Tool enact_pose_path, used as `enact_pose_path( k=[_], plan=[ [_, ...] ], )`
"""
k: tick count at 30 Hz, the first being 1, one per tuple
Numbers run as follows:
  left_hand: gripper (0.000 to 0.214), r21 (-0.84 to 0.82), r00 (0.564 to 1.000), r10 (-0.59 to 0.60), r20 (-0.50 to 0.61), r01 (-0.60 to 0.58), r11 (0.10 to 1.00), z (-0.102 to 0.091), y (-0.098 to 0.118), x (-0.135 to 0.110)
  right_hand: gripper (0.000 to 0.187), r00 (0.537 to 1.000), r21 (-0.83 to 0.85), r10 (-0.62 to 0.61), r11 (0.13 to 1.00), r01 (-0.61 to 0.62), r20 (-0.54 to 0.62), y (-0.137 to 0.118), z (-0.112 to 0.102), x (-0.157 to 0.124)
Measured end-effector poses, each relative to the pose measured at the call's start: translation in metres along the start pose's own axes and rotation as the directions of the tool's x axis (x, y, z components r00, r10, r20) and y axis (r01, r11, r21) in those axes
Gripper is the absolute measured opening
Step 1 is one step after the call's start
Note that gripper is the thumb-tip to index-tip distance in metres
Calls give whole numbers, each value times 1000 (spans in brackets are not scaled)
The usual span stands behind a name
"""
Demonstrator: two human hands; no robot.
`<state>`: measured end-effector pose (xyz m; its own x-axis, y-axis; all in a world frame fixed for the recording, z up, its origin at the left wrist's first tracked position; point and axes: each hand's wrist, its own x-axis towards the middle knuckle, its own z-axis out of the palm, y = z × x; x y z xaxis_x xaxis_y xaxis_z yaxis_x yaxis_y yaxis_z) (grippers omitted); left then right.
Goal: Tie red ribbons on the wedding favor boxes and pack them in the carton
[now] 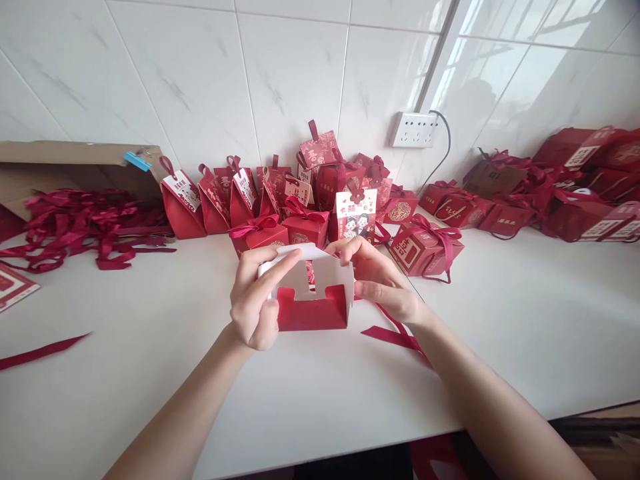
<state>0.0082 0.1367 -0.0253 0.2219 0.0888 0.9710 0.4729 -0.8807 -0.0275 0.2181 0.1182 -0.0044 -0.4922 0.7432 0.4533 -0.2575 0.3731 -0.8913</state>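
Between my two hands is a red gift box point(313, 315) with a white inside, its top flaps standing up and its front side facing me. My left hand point(254, 298) is closed on the box's left side, the index finger lying along the upper flap. On the right side my right hand point(379, 277) grips the box by its edge, thumb low and fingers at the top corner. A dark red ribbon point(395, 335) lies on the table below my right hand, partly hidden by my forearm.
Finished red boxes point(305, 227) with bows stand in a row by the wall. More boxes point(575, 187) are piled at right. Loose ribbons point(95, 220) spill from a cardboard box point(80, 153) at left. A power strip point(414, 130) hangs on the tiles. The table's front edge is near me.
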Motion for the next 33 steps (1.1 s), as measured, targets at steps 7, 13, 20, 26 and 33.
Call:
enact_pose_path(
  k=[7, 13, 20, 26, 33],
  plan=[
    [48, 44, 1000, 17, -17, -17, 999, 0, -2, -4, 19, 1000, -13, -13, 1000, 13, 4, -5, 3, -1],
    [50, 22, 1000, -1, -13, 1, 1000, 0, 2, 0, 22, 999, -46, 29, 998, -30, -29, -2, 2, -1],
    [52, -27, 1000, -15, -5, 14, 1000, 0, 1, 0, 20, 999, -34, 41, 999, -41, -21, -2, 2, -1],
    [55, -67, 1000, -4, -13, 3, 998, 0, 1, 1, 23, 998, -81, 43, 996, -45, -36, -3, 2, -2],
    [55, -120, 996, -24, 84, 34, 992, 4, 2, 1, 13, 986, -431, -26, 901, -48, -163, 1, 12, 1]
  ],
)
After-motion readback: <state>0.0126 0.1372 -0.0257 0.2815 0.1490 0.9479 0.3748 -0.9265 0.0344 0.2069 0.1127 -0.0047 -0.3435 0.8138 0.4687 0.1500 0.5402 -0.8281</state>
